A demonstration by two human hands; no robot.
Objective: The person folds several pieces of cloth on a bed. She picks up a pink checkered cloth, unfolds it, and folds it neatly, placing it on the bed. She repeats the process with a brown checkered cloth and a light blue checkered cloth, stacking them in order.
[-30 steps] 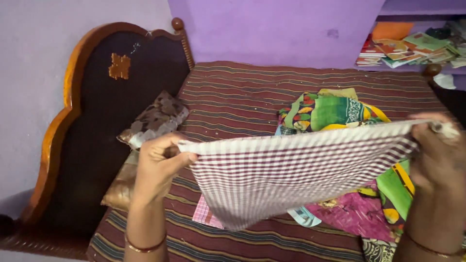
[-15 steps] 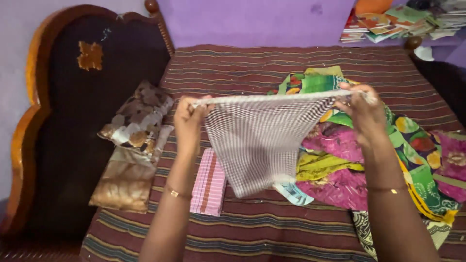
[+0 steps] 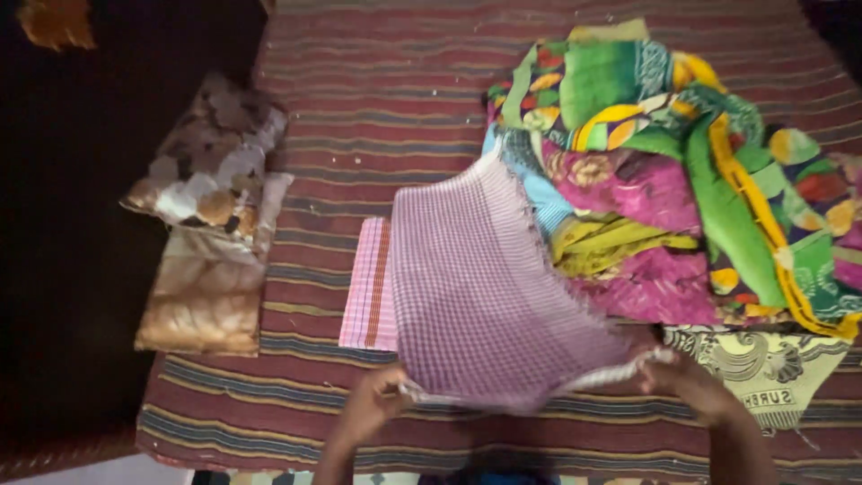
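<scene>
This was a bedroom in a home. A bed (image 3: 377,99) covered with a maroon striped sheet filled the view, two patterned pillows (image 3: 211,224) lay beside its dark wooden headboard (image 3: 72,224), and a heap of colourful printed clothes (image 3: 682,180) was piled on the sheet.

left hand (image 3: 375,402): low at 7 o'clock, fingers pinched shut, forearm rising from bottom edge | right hand (image 3: 687,377): low at 5 o'clock, fingers pinched shut, forearm angled inward
</scene>
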